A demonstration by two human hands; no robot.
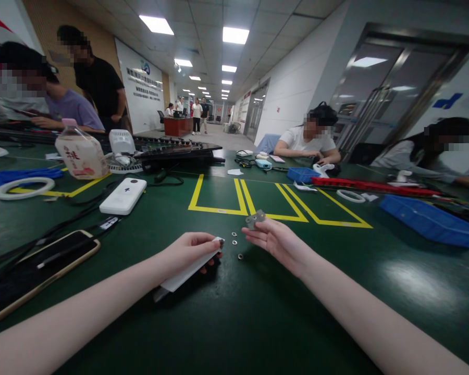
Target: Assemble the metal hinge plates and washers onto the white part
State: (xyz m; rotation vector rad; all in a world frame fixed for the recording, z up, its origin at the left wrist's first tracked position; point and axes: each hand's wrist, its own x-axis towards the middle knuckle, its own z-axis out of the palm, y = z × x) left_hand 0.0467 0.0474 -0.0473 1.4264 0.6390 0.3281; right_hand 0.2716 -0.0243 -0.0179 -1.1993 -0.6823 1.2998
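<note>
My left hand (189,251) is closed on a flat white strip (187,273) that runs back under my palm, its tip pinched between thumb and fingers. My right hand (275,240) lies palm-up just right of it, its fingertips holding a small grey metal piece (255,219) with holes in it. Between the two hands, three small metal washers (234,241) lie loose on the green table (258,312).
A white power bank (123,195), a phone (35,268) with cables, a drink bottle (81,153), a tape ring (22,188) and a keyboard-like black device (180,151) lie left. Yellow floor-tape boxes (258,200) are marked ahead. Blue trays (433,221) and seated people are at right and left.
</note>
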